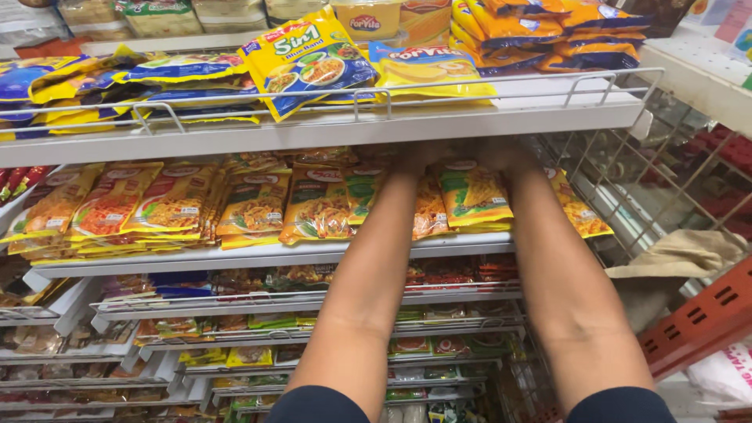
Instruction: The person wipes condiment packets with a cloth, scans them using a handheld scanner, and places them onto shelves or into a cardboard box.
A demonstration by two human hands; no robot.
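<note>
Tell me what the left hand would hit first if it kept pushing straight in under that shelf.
Probably more of the yellow noodle packets stacked deeper on that shelf. The left hand is already among them in the shadow under the upper shelf; depth beyond is unclear.

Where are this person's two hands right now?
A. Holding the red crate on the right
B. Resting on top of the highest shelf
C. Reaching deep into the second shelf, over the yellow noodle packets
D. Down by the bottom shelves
C: both the left hand and the right hand reach under the top shelf, above the yellow noodle packets.
</note>
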